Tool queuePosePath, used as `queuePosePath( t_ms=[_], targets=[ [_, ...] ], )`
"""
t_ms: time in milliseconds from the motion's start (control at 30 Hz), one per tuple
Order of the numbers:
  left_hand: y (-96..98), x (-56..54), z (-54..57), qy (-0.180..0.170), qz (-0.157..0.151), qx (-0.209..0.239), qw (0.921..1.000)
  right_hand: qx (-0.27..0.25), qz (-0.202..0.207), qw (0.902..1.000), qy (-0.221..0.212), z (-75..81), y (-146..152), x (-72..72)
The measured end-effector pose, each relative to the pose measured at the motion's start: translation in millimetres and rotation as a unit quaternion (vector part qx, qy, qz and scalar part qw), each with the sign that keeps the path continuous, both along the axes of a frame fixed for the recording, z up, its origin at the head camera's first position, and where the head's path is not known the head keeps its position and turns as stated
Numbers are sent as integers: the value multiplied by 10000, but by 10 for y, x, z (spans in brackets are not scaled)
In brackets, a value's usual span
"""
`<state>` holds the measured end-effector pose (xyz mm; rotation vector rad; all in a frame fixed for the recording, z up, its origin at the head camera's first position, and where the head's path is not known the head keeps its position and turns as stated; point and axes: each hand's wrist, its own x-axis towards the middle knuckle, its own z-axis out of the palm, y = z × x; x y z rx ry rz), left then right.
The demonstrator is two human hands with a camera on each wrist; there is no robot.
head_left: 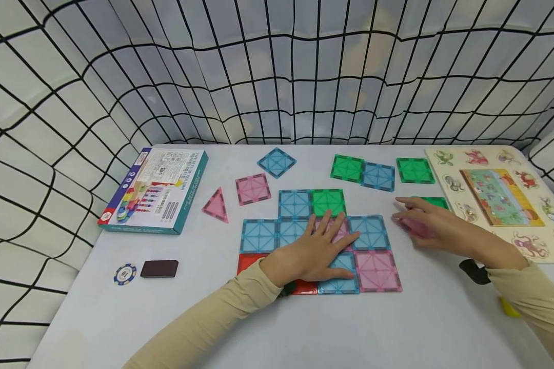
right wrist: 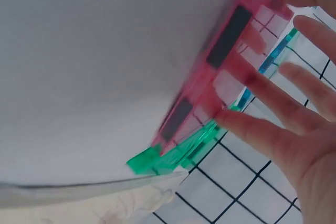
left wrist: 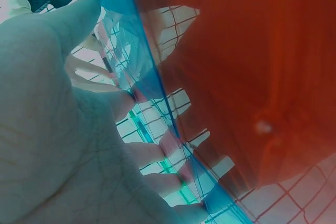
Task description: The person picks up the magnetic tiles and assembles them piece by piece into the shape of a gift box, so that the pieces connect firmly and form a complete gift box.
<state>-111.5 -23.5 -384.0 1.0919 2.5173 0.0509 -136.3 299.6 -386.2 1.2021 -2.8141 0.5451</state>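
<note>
My left hand (head_left: pixel 309 251) lies with its fingers spread over a flat patchwork of joined magnetic tiles: blue (head_left: pixel 259 236), green (head_left: pixel 329 201), pink (head_left: pixel 379 271) and red (head_left: pixel 251 262). It covers some of them. In the left wrist view the palm (left wrist: pixel 79 129) faces the tiles, and a red tile (left wrist: pixel 294 87) fills the right side. To the right of the patchwork, my right hand (head_left: pixel 438 228) holds a pink square tile (right wrist: pixel 202 80) by its edges, between thumb and fingers. Just behind that hand, a green tile (head_left: pixel 436 201) is partly hidden.
Loose tiles lie farther back: a blue square (head_left: pixel 277 162), pink square (head_left: pixel 253 189), pink triangle (head_left: pixel 216 206), and a joined green-blue pair (head_left: pixel 377 177). A box (head_left: pixel 157 189), poker chip (head_left: pixel 125 274) and dark block (head_left: pixel 159 269) are left; a picture board (head_left: pixel 457 164) is right. Black netting surrounds the table.
</note>
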Motion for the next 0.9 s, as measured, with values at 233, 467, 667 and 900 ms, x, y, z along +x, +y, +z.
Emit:
queuePosePath(
  t_ms=[233, 467, 667, 900],
  targets=[
    [19, 3, 22, 21, -34, -33, 10000, -28, -631, 9980, -52, 111, 60, -9],
    [30, -5, 23, 23, -23, -52, 10000, -252, -1956, 9799, -295, 139, 230, 84],
    [17, -13, 26, -28, -18, -6, 10000, -820, -2287, 9697, -253, 105, 349, 125],
    [7, -7, 25, -69, -37, -11, 10000, -1124, -2486, 9605, -548, 128, 419, 75]
  ],
)
